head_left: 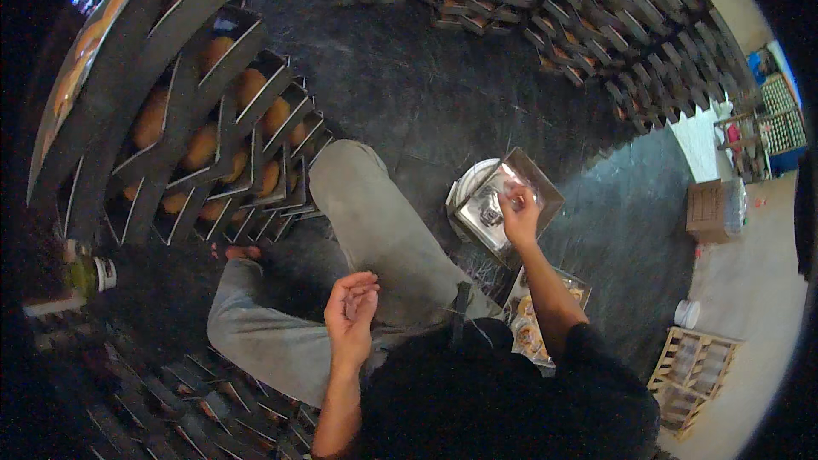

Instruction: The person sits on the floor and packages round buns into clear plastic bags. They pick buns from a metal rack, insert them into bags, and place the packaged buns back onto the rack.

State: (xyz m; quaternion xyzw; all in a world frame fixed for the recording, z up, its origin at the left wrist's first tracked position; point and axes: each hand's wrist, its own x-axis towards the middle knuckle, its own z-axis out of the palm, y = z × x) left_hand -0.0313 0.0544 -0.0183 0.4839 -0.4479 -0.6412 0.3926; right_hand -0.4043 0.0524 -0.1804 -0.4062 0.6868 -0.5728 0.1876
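Observation:
My left hand (351,303) hovers over my lap, palm up and fingers loosely curled, with nothing visible in it. Out to the right, my right hand (521,212) reaches into a shallow open box (549,197), thumb and fingertips close together at shiny clear plastic sheets or bags (476,214). Whether the fingertips pinch a piece of that plastic is too blurred to tell. The box rests tilted on a round white bucket or stool (471,174). Beneath my right forearm sits a container of plastic-wrapped baked goods (529,326), partly covered by the arm.
Stacked dark trays (217,121) holding brown, rounded baked pieces rise at the left. More stacks (594,19) line the far side, and others (192,402) stand at the lower left. A cardboard carton (705,211) and a wooden pallet (695,377) are at the right on the floor.

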